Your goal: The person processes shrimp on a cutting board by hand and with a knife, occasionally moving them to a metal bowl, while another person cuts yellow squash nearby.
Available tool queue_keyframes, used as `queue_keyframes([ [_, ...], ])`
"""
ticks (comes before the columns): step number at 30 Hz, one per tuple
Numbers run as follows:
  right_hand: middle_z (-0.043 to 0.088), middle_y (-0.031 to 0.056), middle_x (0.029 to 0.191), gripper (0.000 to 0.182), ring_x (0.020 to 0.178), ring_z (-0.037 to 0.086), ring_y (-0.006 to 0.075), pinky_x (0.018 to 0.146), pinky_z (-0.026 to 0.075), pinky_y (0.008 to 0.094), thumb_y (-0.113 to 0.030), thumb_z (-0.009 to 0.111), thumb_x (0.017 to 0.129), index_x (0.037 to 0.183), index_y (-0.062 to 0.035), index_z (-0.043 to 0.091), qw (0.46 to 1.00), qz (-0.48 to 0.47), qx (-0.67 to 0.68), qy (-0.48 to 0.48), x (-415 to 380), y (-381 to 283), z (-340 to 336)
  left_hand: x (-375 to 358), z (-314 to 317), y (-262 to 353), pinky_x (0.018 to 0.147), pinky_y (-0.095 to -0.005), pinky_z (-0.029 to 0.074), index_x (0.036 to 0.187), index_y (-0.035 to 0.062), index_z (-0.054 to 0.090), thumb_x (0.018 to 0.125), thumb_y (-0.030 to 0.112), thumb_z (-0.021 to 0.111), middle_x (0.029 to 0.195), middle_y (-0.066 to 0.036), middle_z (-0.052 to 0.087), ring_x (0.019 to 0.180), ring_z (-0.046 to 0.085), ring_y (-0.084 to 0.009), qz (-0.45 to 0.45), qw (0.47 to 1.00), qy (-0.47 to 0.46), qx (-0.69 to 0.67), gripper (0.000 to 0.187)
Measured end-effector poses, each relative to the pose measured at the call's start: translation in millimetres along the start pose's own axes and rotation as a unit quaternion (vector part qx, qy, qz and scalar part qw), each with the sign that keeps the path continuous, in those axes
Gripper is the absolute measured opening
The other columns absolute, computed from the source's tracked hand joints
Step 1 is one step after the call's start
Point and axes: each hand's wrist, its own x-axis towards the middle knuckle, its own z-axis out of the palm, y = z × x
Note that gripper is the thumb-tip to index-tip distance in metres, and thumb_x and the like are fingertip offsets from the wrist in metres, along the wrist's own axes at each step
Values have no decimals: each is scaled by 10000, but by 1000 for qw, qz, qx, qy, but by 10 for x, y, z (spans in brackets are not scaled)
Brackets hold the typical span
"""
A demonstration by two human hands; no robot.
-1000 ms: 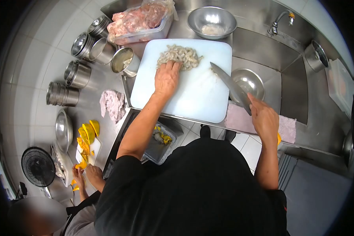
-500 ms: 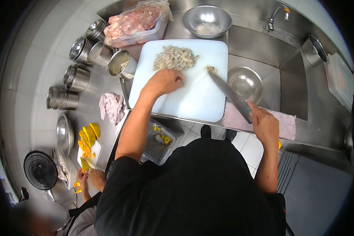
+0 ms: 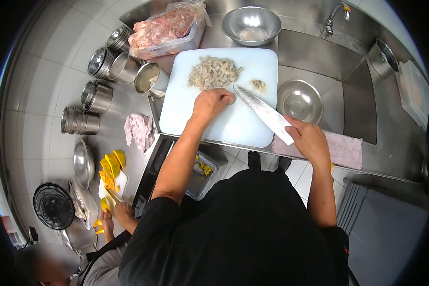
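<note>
My right hand [image 3: 310, 140] grips the handle of a large knife [image 3: 264, 113], whose tip points up and left over the white cutting board [image 3: 243, 128]. My left hand [image 3: 212, 106] is closed near the middle of the board, its fingers pinched on a small piece, apparently a shrimp [image 3: 230, 99], close to the knife tip. Just beyond that hand lies a pile of peeled shrimp [image 3: 213, 72]. A small heap of dark scraps [image 3: 258, 85] sits to the right of the pile.
A metal bowl [image 3: 299, 101] stands in the sink; another bowl [image 3: 251, 26] and a tub of bagged meat [image 3: 169, 35] are behind the board. Steel pots [image 3: 96, 96] line the left. At lower left a co-worker's hands [image 3: 124, 214] cut yellow pieces [image 3: 112, 164].
The knife has swung away from the scraps towards my left hand, its blade now turned flatter. My left hand has moved slightly right. The co-worker's knife now shows at the yellow piece.
</note>
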Motion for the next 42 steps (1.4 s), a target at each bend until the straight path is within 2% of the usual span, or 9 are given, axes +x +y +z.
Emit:
queue_keyframes([
  [3, 704, 217, 791, 381, 717, 670, 357, 767, 520, 419, -269, 658, 959, 1322, -168, 711, 999, -28, 12, 20, 54, -27, 48, 9, 50, -9, 801, -364, 554, 1042, 97, 799, 922, 308, 705, 913, -103, 781, 842, 739, -259, 13, 998, 23, 49, 261],
  [15, 735, 211, 880, 357, 820, 695, 380, 831, 527, 435, -264, 656, 963, 1307, -199, 724, 999, -33, -28, 24, -44, -28, 97, -24, 105, -35, 770, -361, 557, 1034, 119, 809, 915, 323, 697, 859, -88, 779, 781, 736, -249, -13, 999, 40, 32, 261],
  [17, 735, 207, 927, 350, 879, 692, 394, 835, 528, 469, -262, 638, 970, 1300, -188, 727, 998, -51, -34, 35, -90, 1, 122, -43, 128, -33, 758, -357, 557, 1023, 114, 809, 912, 320, 696, 829, -79, 776, 765, 734, -245, -23, 998, 51, 32, 259],
  [20, 735, 204, 943, 347, 902, 689, 401, 825, 528, 487, -263, 626, 975, 1297, -185, 729, 997, -60, -39, 33, -183, 58, 141, -53, 162, -21, 805, -414, 569, 998, 176, 821, 899, 364, 710, 887, -122, 776, 851, 739, -320, -67, 997, 48, 12, 240],
  [26, 734, 199, 953, 340, 892, 686, 403, 802, 527, 488, -272, 619, 983, 1296, -195, 726, 997, -53, -49, 26, -402, 134, 184, -75, 213, 50, 786, -406, 568, 929, 88, 777, 910, 278, 657, 750, -106, 755, 768, 740, -297, -98, 992, 55, -50, 226],
  [29, 729, 202, 960, 342, 885, 685, 408, 791, 523, 492, -273, 617, 984, 1300, -194, 722, 997, -46, -56, 21, -508, 144, 191, -79, 241, 72, 607, -312, 541, 952, 14, 726, 926, 229, 651, 699, -81, 740, 552, 670, -154, -97, 991, 61, -75, 229],
  [32, 723, 213, 943, 341, 867, 683, 415, 775, 519, 497, -265, 623, 980, 1298, -191, 721, 997, -55, -49, 21, -589, 177, 220, -107, 236, 126, 595, -313, 539, 962, -7, 703, 931, 214, 642, 703, -94, 739, 550, 669, -162, -109, 986, 66, -105, 231],
  [35, 716, 225, 913, 338, 839, 682, 422, 759, 520, 498, -253, 634, 973, 1291, -185, 724, 995, -76, -41, 44, -641, 239, 276, -132, 205, 197, 661, -354, 564, 967, 30, 697, 951, 196, 617, 688, -89, 736, 599, 710, -210, -132, 983, 61, -110, 185],
  [42, 724, 212, 892, 308, 814, 690, 414, 744, 528, 484, -243, 638, 968, 1242, -166, 752, 992, -107, -50, 41, -709, 266, 266, -104, 229, 145, 654, -362, 563, 946, 30, 683, 946, 176, 601, 689, -91, 733, 598, 711, -217, -117, 984, 64, -114, 167],
])
